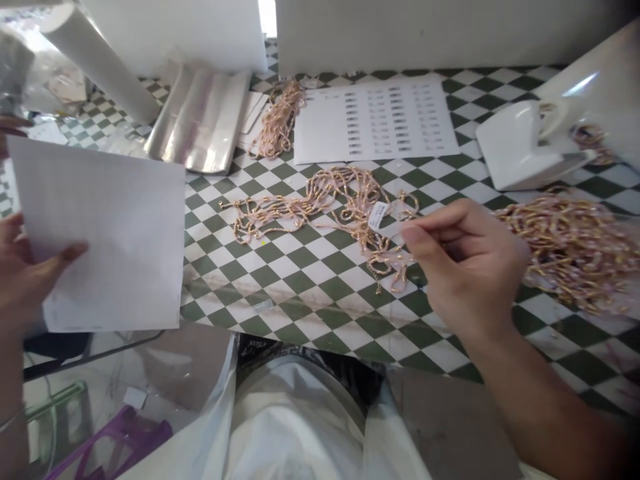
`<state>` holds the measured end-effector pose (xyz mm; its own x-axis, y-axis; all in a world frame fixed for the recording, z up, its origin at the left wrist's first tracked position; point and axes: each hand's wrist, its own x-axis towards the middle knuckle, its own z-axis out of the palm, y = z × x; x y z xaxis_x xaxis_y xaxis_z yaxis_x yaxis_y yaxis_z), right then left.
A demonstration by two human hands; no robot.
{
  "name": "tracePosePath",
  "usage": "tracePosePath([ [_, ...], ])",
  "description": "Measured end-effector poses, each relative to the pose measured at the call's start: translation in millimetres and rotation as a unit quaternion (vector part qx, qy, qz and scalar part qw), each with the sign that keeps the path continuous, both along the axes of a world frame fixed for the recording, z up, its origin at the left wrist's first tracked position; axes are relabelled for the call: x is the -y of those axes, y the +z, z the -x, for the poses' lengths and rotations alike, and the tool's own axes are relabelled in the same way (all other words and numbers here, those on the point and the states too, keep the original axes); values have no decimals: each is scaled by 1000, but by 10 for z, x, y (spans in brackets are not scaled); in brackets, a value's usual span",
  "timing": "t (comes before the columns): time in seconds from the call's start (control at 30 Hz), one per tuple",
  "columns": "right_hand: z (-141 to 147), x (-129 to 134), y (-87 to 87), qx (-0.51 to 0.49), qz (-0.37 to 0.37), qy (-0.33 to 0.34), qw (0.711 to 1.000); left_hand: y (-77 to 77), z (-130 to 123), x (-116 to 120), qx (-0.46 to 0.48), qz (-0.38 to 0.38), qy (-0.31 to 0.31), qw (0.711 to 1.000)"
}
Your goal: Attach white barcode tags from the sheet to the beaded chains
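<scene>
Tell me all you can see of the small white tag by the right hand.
The white tag is small and flat, paper or plastic by its look, with dark print too small to read. It sits tilted over the pink-and-gold beaded strands on the checkered surface. A narrow, paler tail seems to run from it to the right hand, pinched between thumb and forefinger. I can't tell whether it is fastened to a strand.

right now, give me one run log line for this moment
left hand: holding white sheet | right hand: pinching printed tag by beaded strands | label sheet: on checkered table
</scene>
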<state>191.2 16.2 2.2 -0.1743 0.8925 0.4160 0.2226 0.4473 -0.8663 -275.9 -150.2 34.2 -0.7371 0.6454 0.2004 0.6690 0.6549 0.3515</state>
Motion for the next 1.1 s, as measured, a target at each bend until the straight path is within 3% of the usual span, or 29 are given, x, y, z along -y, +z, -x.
tracePosePath([
  [0.07, -10, -16, -10, -10, 5, 2, 1000, 0, -116, -312, -42, 46, 71, 995],
  [0.2, -29, -36, -23, -12, 16, 11, 1000, -79, -294, -677, -95, 93, 20, 991],
  [0.33, -36, -25, -7, -3, 20, 11, 1000, -170, -293, -632, -155, 114, -77, 978],
  [0.47, -29, 10, 21, 8, 23, -1, 1000, -171, -316, -505, -188, 70, -139, 970],
  [0.77, -19, 6, 14, 15, 15, 0, 1000, -190, -332, -495, -221, 45, -175, 958],
  [1.1, -19, 10, 24, 23, 10, -5, 1000, -265, -430, -652, -222, 41, -194, 955],
])
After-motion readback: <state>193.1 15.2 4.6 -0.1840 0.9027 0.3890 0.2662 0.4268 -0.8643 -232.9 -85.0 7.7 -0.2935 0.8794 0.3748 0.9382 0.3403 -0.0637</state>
